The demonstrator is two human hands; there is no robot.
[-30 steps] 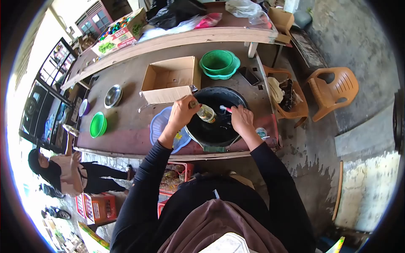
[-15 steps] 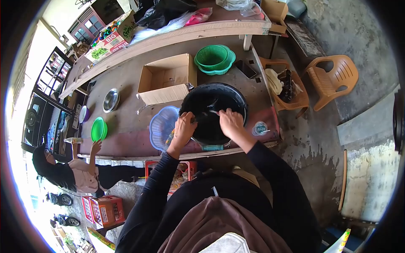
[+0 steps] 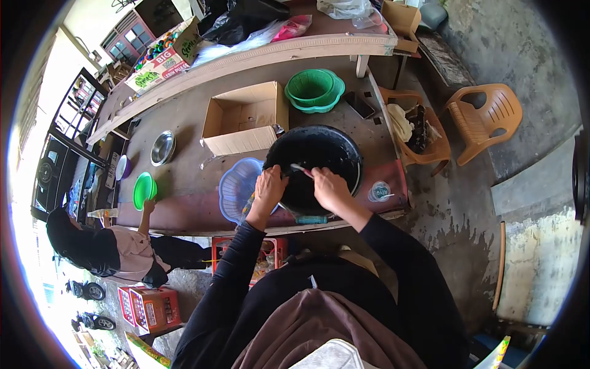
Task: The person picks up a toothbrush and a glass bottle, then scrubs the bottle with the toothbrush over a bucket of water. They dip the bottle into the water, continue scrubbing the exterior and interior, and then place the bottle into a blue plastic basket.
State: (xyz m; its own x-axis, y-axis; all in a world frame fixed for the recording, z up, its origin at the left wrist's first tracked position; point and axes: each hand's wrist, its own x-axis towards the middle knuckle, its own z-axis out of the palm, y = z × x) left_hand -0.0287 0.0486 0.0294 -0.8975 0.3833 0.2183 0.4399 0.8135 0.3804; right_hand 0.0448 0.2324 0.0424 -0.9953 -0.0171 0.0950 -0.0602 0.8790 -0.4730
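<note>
A large black basin (image 3: 351,146) stands at the table's front edge, with dark contents that I cannot make out. Over its near right part, my right hand (image 3: 330,189) is closed around a thin, pinkish stick-like tool (image 3: 304,170) whose pale end points left. My left hand (image 3: 268,188) is at the basin's left side, fingers curled; what they hold, if anything, is hidden. Beside that hand sits a blue plastic basket (image 3: 232,187). A patterned thing (image 3: 247,203) lies partly behind my left wrist.
Behind the basin are a cardboard box (image 3: 239,142), green baskets (image 3: 313,89) and a phone (image 3: 360,105). A plastic cup (image 3: 380,191) stands to the right. At left, a co-worker (image 3: 132,249) reaches to a green bowl (image 3: 144,189) near a metal bowl (image 3: 163,148).
My right hand has shifted slightly left and down, and the tool in it shows more clearly. The co-worker has turned and lowered a hand to the green bowl.
</note>
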